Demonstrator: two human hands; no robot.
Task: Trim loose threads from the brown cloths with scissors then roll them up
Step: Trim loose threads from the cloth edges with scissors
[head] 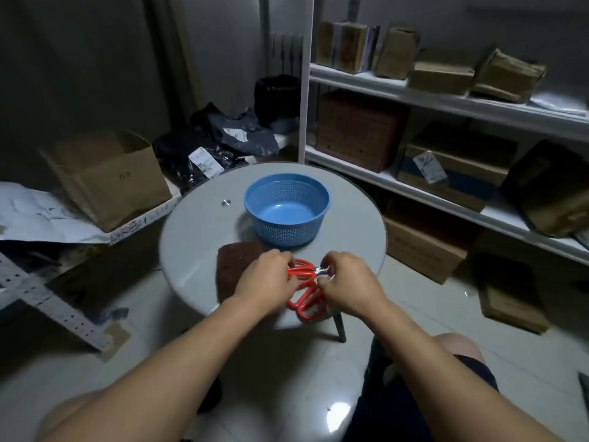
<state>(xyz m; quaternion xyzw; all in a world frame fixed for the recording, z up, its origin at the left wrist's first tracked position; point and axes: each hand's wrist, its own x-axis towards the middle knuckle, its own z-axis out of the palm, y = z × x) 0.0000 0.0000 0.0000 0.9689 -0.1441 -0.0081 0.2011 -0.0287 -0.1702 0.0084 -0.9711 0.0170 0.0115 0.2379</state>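
1. Hands: left hand and right hand both close on red-handled metal scissors.
2. Flat brown cloth lies untrimmed, unrolled on round grey worktop; blue plastic basket empty.

Basket: blue plastic, perforated wall, smooth semi-gloss base. Scissors: glossy red plastic handles, shiny metal near the pivot. Cloth: brown, matt, coarse weave. Table: smooth grey, slight sheen. Boxes: matt brown cardboard. Floor: glossy tile.
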